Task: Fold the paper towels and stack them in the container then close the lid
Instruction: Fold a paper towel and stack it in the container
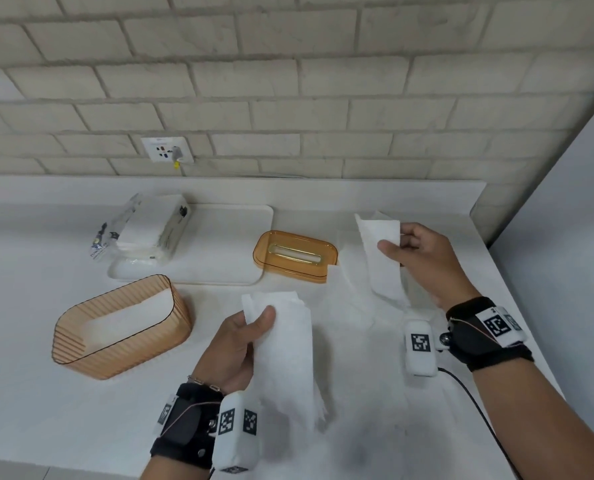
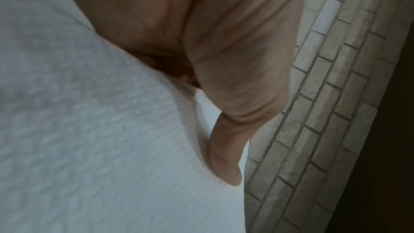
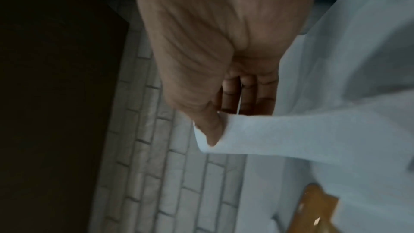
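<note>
Each hand holds a white paper towel above the counter. My left hand (image 1: pixel 250 327) pinches the top edge of one towel (image 1: pixel 288 355) between thumb and fingers; the towel hangs down, partly folded, and fills the left wrist view (image 2: pixel 100 139). My right hand (image 1: pixel 402 244) pinches a second towel (image 1: pixel 382 258) near its upper edge, also seen in the right wrist view (image 3: pixel 280 134). The amber ribbed container (image 1: pixel 81 355) stands open at the left with a white towel inside. Its amber lid (image 1: pixel 271 261), with a slot, lies between the tray and my right hand.
A white tray (image 1: pixel 233 244) at the back carries an opened pack of paper towels (image 1: pixel 150 230). More white towel sheets lie flat on the counter (image 1: pixel 46 393) under my right hand. A brick wall with a socket (image 1: pixel 165 148) runs behind. The counter's right edge is near my right arm.
</note>
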Available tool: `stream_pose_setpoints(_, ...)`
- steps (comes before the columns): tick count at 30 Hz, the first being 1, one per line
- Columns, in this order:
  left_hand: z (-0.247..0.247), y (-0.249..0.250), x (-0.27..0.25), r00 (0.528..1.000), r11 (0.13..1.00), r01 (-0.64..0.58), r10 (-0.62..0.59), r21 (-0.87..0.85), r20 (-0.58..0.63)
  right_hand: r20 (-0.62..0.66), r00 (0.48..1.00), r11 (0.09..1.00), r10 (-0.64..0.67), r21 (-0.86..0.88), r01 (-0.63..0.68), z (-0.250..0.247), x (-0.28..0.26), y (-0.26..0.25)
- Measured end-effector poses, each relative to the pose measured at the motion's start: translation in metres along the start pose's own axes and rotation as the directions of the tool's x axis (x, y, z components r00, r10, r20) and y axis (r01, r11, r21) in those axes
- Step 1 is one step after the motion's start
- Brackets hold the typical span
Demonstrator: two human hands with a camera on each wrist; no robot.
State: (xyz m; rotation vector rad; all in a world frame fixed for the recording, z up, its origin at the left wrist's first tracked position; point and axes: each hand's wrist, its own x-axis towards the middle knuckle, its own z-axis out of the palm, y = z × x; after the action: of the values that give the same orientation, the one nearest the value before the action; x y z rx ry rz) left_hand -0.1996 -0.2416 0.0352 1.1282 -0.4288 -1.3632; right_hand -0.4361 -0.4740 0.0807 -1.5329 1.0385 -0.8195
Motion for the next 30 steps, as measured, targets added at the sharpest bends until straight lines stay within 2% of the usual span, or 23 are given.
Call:
stream_pose_setpoints(3,0.017,0.011,0.005,0.99,0.996,-0.048,0.057,-0.07,0.129,0.202,0.979,0.993,-0.032,0.114,0.009,0.02,-0.016,-0.027)
stream_pose_setpoints(5,0.029,0.014,0.01,0.983,0.988,-0.091,0.109,-0.126,0.146,0.306,0.951,0.989,-0.054,0.146,0.01,0.036,-0.024,-0.037)
stream_pose_setpoints(8,0.039,0.015,0.02,0.982,0.979,-0.16,0.171,-0.126,0.082,0.413,0.905,0.993,-0.104,0.095,0.07,0.061,-0.035,-0.042)
stream_pose_setpoints(12,0.037,0.013,0.028,0.981,0.976,-0.189,0.192,-0.107,0.016,0.476,0.873,0.992,-0.103,-0.015,0.125,0.085,-0.039,-0.037)
stream_pose_setpoints(15,0.028,0.012,0.03,0.982,0.974,-0.189,0.185,-0.123,-0.043,0.471,0.881,0.999,-0.047,0.021,0.042,0.095,-0.041,-0.031)
stream_pose_setpoints(18,0.016,0.01,0.031,0.977,0.959,-0.183,0.153,-0.215,-0.147,0.472,0.881,0.994,0.038,0.075,-0.083,0.102,-0.044,-0.017)
stream_pose_setpoints(22,0.005,0.012,0.032,0.97,0.934,-0.185,0.123,-0.305,-0.21,0.602,0.795,0.989,0.079,0.053,-0.138,0.107,-0.056,0.005)
stream_pose_setpoints(23,0.003,0.013,0.031,0.967,0.93,-0.185,0.113,-0.319,-0.229,0.598,0.797,0.991,0.084,0.033,-0.129,0.11,-0.06,0.01)
stream_pose_setpoints(24,-0.003,0.012,0.031,0.963,0.925,-0.185,0.103,-0.333,-0.251,0.565,0.821,0.991,0.087,0.037,-0.131,0.115,-0.062,0.015)
stream_pose_setpoints(27,-0.024,0.004,0.028,0.948,0.919,-0.21,0.108,-0.333,-0.299,0.39,0.914,0.967,0.113,0.17,-0.192,0.129,-0.06,0.025)
stream_pose_setpoints(30,-0.039,-0.003,0.016,0.886,0.972,-0.22,0.161,-0.088,-0.435,0.361,0.926,0.962,0.111,0.196,-0.192,0.137,-0.051,0.032)
